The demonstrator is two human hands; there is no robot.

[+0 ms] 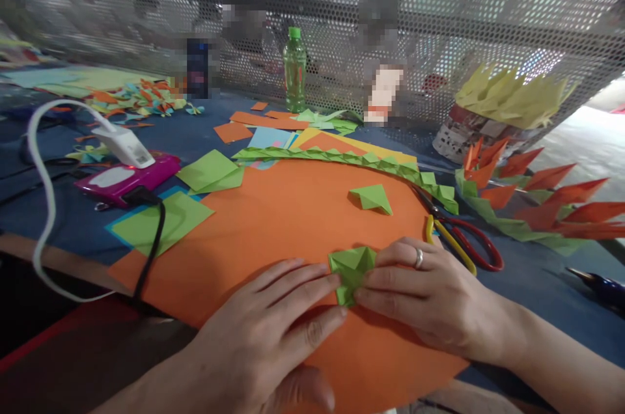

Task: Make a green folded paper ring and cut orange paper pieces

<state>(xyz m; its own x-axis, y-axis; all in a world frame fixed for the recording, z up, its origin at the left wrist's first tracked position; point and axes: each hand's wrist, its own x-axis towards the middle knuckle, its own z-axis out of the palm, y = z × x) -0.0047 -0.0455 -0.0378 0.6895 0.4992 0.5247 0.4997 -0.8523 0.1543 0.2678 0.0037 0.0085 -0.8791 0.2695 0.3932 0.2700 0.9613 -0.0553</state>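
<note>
The left hand (273, 323) enters from the lower left, palm down over the orange sheet (283, 219). Its four fingers are extended, slightly spread, and directed to the right. The two fingers nearest the body reach the left edge of the folded green paper (347, 274). The thumb lies apart on the near side, bent below the fingers. The hand is nearly flat and grips nothing.

The right hand (434, 290) enters from the lower right, forearm angled up and to the left. Its fingers point left, bent at the knuckles and set close together. The fingertips rest on the right part of the folded green paper; the thumb is hidden, so a pinch cannot be confirmed. A ring (418, 258) is fitted on the farthest visible finger.

The folded green paper lies on the orange sheet, between the two hands. A second folded green piece (375, 196) lies beyond it on the same sheet. The scissors (453, 243) lie beyond the right hand, with yellow and red handles.
</note>
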